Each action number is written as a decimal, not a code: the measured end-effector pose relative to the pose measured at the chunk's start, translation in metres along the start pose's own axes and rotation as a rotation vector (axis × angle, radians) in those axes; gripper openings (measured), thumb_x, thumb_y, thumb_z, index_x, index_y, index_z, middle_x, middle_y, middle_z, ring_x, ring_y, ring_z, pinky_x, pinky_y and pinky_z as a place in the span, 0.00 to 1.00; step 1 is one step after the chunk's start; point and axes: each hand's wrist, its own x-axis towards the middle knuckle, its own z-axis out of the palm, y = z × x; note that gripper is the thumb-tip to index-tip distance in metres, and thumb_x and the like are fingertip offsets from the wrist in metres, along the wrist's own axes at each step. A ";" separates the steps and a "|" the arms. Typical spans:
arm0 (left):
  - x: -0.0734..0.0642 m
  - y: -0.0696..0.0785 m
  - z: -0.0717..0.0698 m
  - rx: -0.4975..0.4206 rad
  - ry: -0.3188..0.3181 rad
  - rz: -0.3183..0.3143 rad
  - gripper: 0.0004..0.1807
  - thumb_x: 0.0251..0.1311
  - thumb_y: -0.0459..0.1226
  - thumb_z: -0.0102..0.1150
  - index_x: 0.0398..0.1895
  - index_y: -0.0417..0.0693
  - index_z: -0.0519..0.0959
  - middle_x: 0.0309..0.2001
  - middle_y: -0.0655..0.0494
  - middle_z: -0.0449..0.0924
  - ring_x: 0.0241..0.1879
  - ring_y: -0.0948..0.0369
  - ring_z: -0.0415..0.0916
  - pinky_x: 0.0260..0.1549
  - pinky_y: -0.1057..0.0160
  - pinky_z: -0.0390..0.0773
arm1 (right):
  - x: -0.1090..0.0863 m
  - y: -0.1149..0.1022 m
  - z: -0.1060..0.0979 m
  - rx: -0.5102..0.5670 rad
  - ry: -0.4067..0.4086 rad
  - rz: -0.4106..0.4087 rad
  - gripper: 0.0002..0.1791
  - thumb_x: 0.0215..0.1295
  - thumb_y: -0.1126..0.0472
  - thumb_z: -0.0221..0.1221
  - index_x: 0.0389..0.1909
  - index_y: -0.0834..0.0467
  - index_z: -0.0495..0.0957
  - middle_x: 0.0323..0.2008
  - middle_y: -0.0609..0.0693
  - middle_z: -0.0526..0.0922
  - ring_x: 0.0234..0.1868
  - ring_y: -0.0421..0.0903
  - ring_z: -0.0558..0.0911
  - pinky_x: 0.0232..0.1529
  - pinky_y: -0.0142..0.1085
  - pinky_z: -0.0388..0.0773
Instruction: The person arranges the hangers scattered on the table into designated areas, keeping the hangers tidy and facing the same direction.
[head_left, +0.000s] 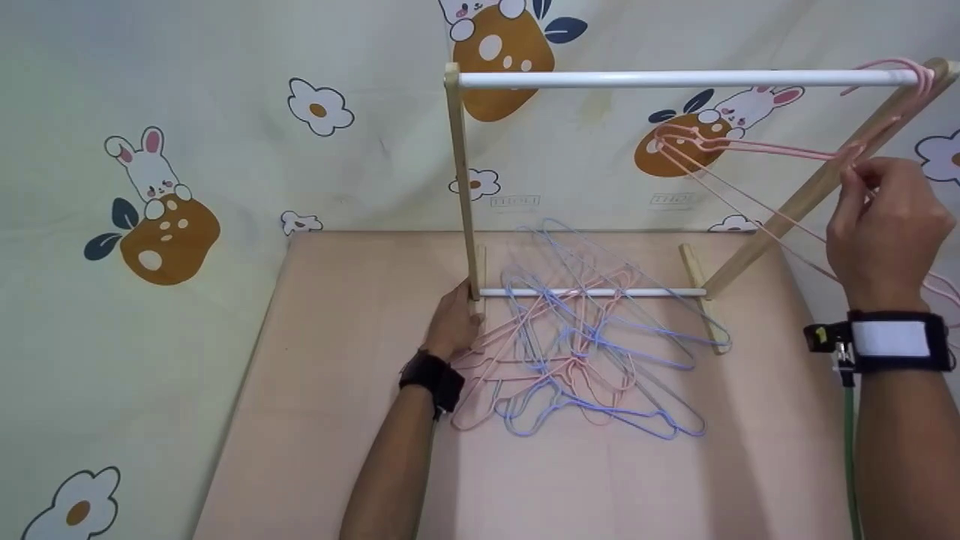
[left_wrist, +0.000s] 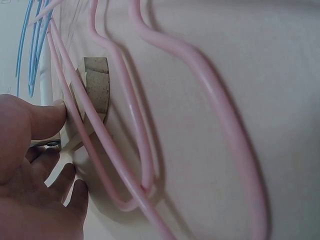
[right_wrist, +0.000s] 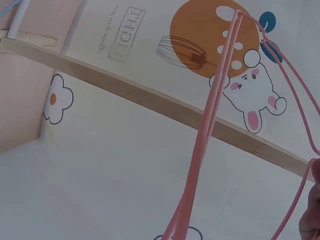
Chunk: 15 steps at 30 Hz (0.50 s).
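Note:
My right hand [head_left: 892,225] is raised beside the right upright of a small clothes rack [head_left: 675,79], pinching pink clothes hangers [head_left: 772,150] between thumb and fingers. Doubled pink wires stretch left from it, and pink hooks loop over the right end of the white top bar. Only the fingers' edge shows in the right wrist view, near the pink hangers [right_wrist: 205,135]. Low down, my left hand [head_left: 454,319] grips the foot of the left wooden upright; its thumb presses the wood in the left wrist view, with pink hangers [left_wrist: 130,100] close by.
A tangled heap of pink and blue hangers [head_left: 577,352] lies on the pinkish tabletop [head_left: 337,420], across the rack's lower white bar [head_left: 495,292]. Behind stands a patterned cloth [head_left: 360,165] with rabbits and flowers. A green cable [head_left: 850,450] runs along the right forearm.

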 end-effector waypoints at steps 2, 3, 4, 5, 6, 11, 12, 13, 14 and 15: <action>0.000 0.000 0.000 0.004 -0.001 0.018 0.40 0.80 0.31 0.58 0.87 0.33 0.52 0.82 0.30 0.60 0.83 0.38 0.56 0.82 0.47 0.56 | -0.001 0.000 0.001 0.006 -0.005 -0.003 0.30 0.94 0.50 0.42 0.58 0.76 0.76 0.47 0.75 0.81 0.46 0.73 0.84 0.40 0.63 0.80; 0.000 0.000 0.000 0.008 -0.004 0.023 0.40 0.80 0.31 0.58 0.87 0.32 0.52 0.82 0.30 0.60 0.83 0.38 0.56 0.82 0.47 0.55 | -0.002 0.001 0.002 0.007 -0.004 -0.001 0.29 0.94 0.50 0.41 0.58 0.75 0.76 0.46 0.75 0.81 0.46 0.73 0.84 0.40 0.63 0.79; -0.001 0.000 0.000 0.010 -0.006 0.020 0.40 0.80 0.31 0.58 0.87 0.32 0.52 0.82 0.30 0.60 0.83 0.38 0.55 0.82 0.47 0.55 | -0.002 0.001 0.003 0.005 -0.005 0.002 0.29 0.94 0.50 0.41 0.58 0.75 0.76 0.47 0.75 0.81 0.47 0.72 0.84 0.40 0.63 0.79; 0.000 0.000 0.000 0.010 -0.008 0.015 0.40 0.80 0.32 0.58 0.87 0.33 0.52 0.82 0.31 0.60 0.83 0.39 0.55 0.82 0.47 0.55 | -0.003 0.001 0.004 0.000 -0.007 0.006 0.29 0.94 0.50 0.41 0.59 0.74 0.76 0.47 0.75 0.81 0.47 0.72 0.84 0.40 0.63 0.80; 0.000 0.000 -0.001 0.007 -0.007 0.011 0.40 0.80 0.32 0.58 0.87 0.33 0.52 0.82 0.31 0.59 0.83 0.39 0.55 0.82 0.47 0.55 | -0.003 0.000 0.005 0.003 0.000 0.019 0.29 0.94 0.50 0.41 0.59 0.74 0.76 0.48 0.74 0.81 0.47 0.72 0.84 0.41 0.64 0.80; 0.000 0.000 -0.001 -0.004 0.002 -0.002 0.40 0.80 0.32 0.59 0.88 0.35 0.53 0.83 0.32 0.60 0.83 0.39 0.55 0.82 0.47 0.55 | -0.004 0.000 0.009 0.012 0.016 0.057 0.30 0.93 0.48 0.43 0.60 0.73 0.78 0.50 0.73 0.81 0.50 0.71 0.84 0.49 0.61 0.86; 0.000 0.001 -0.001 -0.007 0.005 -0.004 0.40 0.80 0.32 0.59 0.88 0.35 0.53 0.82 0.32 0.60 0.83 0.39 0.55 0.82 0.46 0.55 | -0.004 0.000 0.010 0.016 0.017 0.057 0.30 0.93 0.48 0.43 0.60 0.73 0.78 0.50 0.73 0.81 0.50 0.71 0.84 0.49 0.60 0.86; 0.000 0.000 0.000 -0.005 0.006 -0.004 0.40 0.80 0.32 0.59 0.88 0.35 0.53 0.82 0.32 0.60 0.83 0.38 0.55 0.82 0.46 0.56 | -0.004 0.000 0.010 0.017 0.019 0.057 0.30 0.93 0.48 0.43 0.60 0.73 0.79 0.50 0.73 0.81 0.50 0.70 0.84 0.51 0.58 0.86; 0.001 0.000 0.000 -0.004 0.004 -0.006 0.40 0.80 0.32 0.59 0.88 0.35 0.53 0.82 0.32 0.61 0.83 0.39 0.56 0.82 0.46 0.56 | -0.004 0.000 0.011 0.018 0.021 0.057 0.30 0.93 0.48 0.43 0.60 0.72 0.79 0.50 0.73 0.81 0.51 0.70 0.84 0.51 0.57 0.86; 0.001 0.000 0.000 -0.006 0.006 -0.005 0.40 0.80 0.32 0.59 0.87 0.34 0.53 0.82 0.32 0.61 0.83 0.38 0.56 0.81 0.46 0.56 | -0.004 0.000 0.011 0.018 0.023 0.057 0.30 0.93 0.47 0.43 0.60 0.72 0.79 0.51 0.72 0.81 0.53 0.70 0.83 0.53 0.55 0.85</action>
